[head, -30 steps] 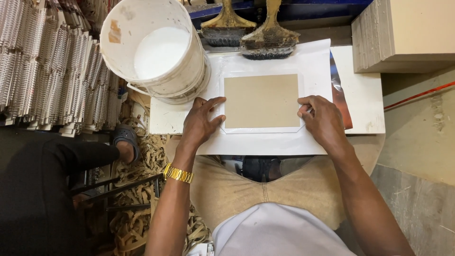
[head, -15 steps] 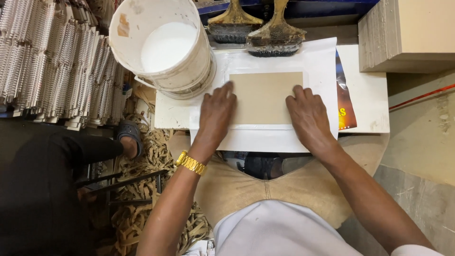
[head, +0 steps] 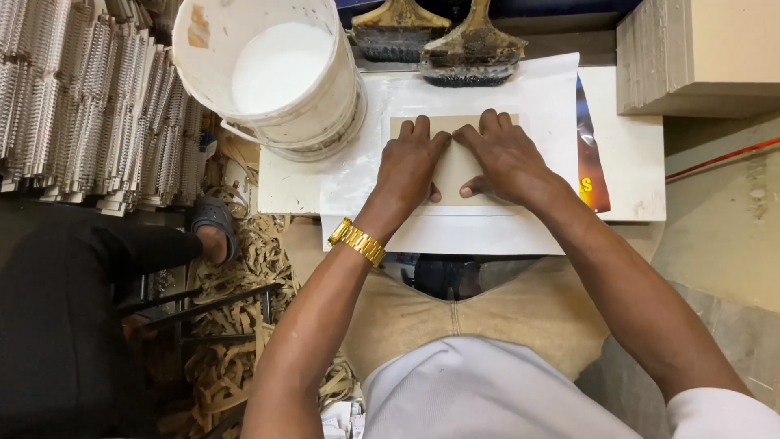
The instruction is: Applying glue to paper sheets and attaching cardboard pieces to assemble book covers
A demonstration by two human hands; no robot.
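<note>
While both hands lie flat on it, the brown card [head: 455,154] rests on a white sheet [head: 487,228] in the middle of the desk [head: 634,162], its long side running left to right. At the far left stand rows of wire spirals [head: 89,106], then a white bucket [head: 268,73] of white liquid at the desk's left back corner. The left hand [head: 410,162], with a gold watch [head: 357,241] on the wrist, presses the card's left half, fingers spread and pointing away, gripping nothing. The right hand [head: 504,154] presses the right half in the same manner, and the fingertips of both almost meet at the card's far edge. Two brushes [head: 439,32] lie behind, and a stack of boards [head: 699,57] sits at the right back corner.
</note>
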